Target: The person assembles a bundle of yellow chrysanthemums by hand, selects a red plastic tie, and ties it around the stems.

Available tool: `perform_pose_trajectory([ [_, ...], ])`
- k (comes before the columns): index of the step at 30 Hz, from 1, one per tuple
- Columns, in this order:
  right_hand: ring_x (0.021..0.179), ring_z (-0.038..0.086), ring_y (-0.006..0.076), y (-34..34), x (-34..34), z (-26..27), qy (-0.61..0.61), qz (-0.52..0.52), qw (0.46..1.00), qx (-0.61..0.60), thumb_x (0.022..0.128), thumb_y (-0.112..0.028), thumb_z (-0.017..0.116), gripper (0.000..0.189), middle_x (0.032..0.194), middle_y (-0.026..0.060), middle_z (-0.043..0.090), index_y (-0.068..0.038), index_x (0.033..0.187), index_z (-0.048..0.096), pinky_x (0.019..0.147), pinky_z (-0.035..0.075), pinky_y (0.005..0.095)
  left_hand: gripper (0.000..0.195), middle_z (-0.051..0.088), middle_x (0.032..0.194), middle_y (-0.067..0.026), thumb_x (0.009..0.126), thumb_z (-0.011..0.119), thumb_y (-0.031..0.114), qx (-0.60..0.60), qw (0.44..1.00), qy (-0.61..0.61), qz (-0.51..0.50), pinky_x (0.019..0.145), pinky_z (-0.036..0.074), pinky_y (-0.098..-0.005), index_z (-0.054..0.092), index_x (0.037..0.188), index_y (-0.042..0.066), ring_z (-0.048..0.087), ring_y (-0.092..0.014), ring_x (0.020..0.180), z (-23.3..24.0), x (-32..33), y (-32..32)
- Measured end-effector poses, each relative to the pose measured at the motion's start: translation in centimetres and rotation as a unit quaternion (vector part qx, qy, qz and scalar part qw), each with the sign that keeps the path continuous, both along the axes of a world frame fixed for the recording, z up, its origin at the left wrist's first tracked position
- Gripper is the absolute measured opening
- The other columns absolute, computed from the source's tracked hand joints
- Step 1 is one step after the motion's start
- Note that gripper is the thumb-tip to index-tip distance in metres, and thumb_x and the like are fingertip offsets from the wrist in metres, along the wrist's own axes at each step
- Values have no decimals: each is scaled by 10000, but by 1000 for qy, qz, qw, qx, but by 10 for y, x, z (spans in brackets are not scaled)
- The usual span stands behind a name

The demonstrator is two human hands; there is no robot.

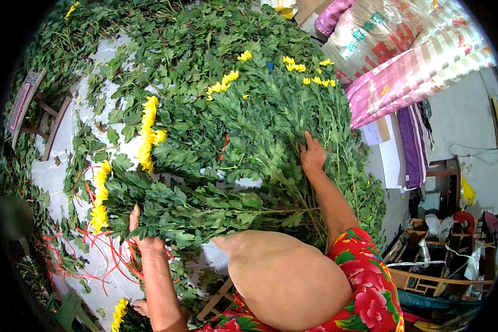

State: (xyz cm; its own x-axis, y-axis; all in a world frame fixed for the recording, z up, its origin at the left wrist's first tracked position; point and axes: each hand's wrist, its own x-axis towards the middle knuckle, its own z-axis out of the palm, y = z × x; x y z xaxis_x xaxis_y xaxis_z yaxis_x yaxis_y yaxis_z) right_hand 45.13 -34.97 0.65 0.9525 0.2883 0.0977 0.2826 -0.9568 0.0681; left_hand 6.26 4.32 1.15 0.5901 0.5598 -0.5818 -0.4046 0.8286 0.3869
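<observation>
My left hand (145, 240) grips a bunch of yellow chrysanthemums near the flower end, its thumb over the leaves and its fingers largely hidden beneath. The yellow flower heads (100, 199) form a row just left of that hand. The bunch's leafy stems (216, 211) extend right across my front. Over a heap of leafy chrysanthemum stems (265, 120) reaches my right hand (313, 153), fingers extended and apart against the foliage. Another row of yellow flower heads (149, 133) edges that heap on the left. A red tie (224, 147) lies among its leaves.
Red ties (112, 257) lie tangled on the grey floor (58, 182). A wooden stool (45, 110) stands at the left. Patterned pink fabric (398, 91) and a printed woven sack (369, 37) flank the heap. A wooden rack (440, 274) holds clutter at right. More yellow flowers (119, 313) lie below.
</observation>
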Motion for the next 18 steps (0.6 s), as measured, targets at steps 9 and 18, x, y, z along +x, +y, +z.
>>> perform_pose_trajectory([
  [9, 1094, 569, 355, 7, -14, 9, -27, 109, 993, -35, 855, -282, 804, 631, 1093, 128, 601, -159, 1431, 578, 958, 431, 517, 461, 684, 1289, -113, 963, 649, 305, 13, 998, -52, -24, 1023, 525, -475, 616, 1348, 54, 648, -307, 1162, 12, 4, -2],
  [18, 1209, 603, 437, 39, 19, 7, 78, -2, 992, 95, 905, -373, 777, 727, 1336, 218, 622, -111, 1525, 503, 993, 505, 521, 470, 713, 1243, -107, 906, 706, 264, 4, 1000, -25, 5, 1005, 547, -471, 632, 1320, 53, 685, -304, 1115, 9, 4, -3],
])
